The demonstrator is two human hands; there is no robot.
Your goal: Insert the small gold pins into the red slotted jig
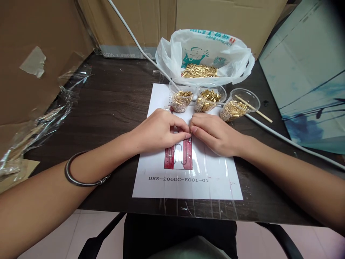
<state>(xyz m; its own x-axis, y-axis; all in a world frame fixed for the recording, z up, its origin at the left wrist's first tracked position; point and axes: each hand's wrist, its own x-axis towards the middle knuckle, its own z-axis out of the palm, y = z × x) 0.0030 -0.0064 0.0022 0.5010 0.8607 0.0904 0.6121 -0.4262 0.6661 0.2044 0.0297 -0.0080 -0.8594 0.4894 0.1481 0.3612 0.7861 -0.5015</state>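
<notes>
While both hands meet over the middle of the sheet, the scene reads as follows.

Left hand: the left hand (161,130) lies knuckles up on the white sheet (215,176), fingers curled in and thumb tip pressed toward the other hand; it pinches something very small, probably a brass pin, though the piece itself is too small to make out.
Right hand: the right hand (214,133) lies just right of it, fingers curled, fingertips touching the left hand's fingertips at the far end of the red fixture (179,158).
Red fixture: a red strip with pale slots lies on the sheet just near of the hands, its far end hidden under the fingers.
Sheet: taped flat to the dark table (107,104), with printed lettering along its near part.
Cups: three clear plastic cups hold small brass pins, just far of the hands: the left cup (182,100), the middle cup (210,98), and the right cup (238,106), which is tipped on its side with a thin wooden stick (254,109) lying across its mouth.
Bag: a white plastic bag (205,50) sits at the far edge, open, with more brass pins inside.
Cable: a white cable (283,136) runs from far left, past the cups, off to the right.
Bangle: a metal bangle (78,176) circles the left forearm.
Surroundings: cardboard (35,54) stands left and far; crumpled clear film (40,122) lies at left.
</notes>
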